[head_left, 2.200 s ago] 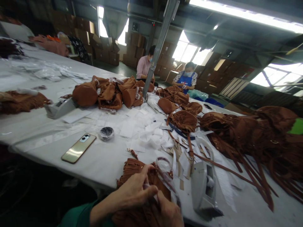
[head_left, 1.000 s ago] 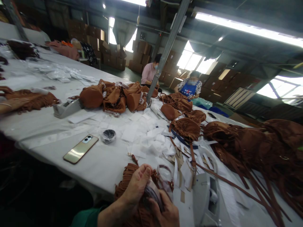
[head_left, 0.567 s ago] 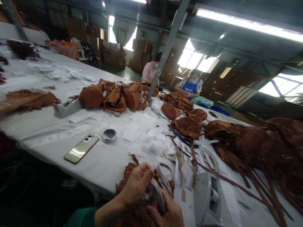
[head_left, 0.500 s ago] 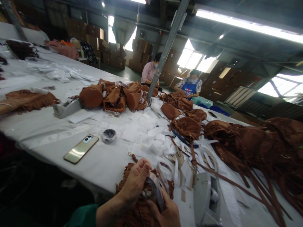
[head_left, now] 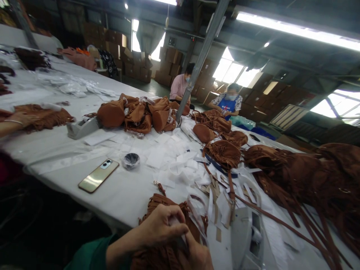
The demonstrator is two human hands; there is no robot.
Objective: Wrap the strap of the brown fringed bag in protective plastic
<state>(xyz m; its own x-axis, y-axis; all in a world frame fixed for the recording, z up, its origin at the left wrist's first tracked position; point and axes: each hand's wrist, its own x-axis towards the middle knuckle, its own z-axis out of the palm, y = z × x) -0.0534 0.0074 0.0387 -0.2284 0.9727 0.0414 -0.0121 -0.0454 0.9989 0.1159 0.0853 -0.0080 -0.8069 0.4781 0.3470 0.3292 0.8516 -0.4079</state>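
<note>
Long white surface (head_left: 56, 146) under strip lights, cartons stacked along the far wall. At near edge: brown fringed bag (head_left: 160, 210), lying partly over the edge toward the wearer's lap. Left hand (head_left: 161, 228) curled closed over the bag's top, fingers pinching something pale and thin, probably clear wrap or tape around the hardware; cannot tell which. Right hand (head_left: 197, 255) just below and touching, mostly cut off by the frame; looks closed on the same spot, but grip not fully visible. Clear loop of film (head_left: 197, 213) standing up from the bag beside the hands.

Judged state: wrapping on this bag partly done, hands mid-pinch at one point, film loop loose, strap clasp (head_left: 157, 184) bare on the surface.

Outward: grey tape dispenser (head_left: 247, 236) just right of the bag at near edge. Paper strips and white slips (head_left: 180, 165) scattered mid-surface. Gold phone (head_left: 98, 175) left of the bag, near the same edge; small dark tape roll (head_left: 131, 160) beyond it. Large heap of fringed bags (head_left: 303, 168) toward the right end, long straps trailing, apparently unprocessed. Smoother brown bags (head_left: 135, 112) piled mid-surface beside a slanted metal pole (head_left: 197, 71); second dispenser (head_left: 83, 127) near them. Another person's hand (head_left: 17, 120) on a fringed bag at far left. Two seated people (head_left: 208, 93) at the far side.
</note>
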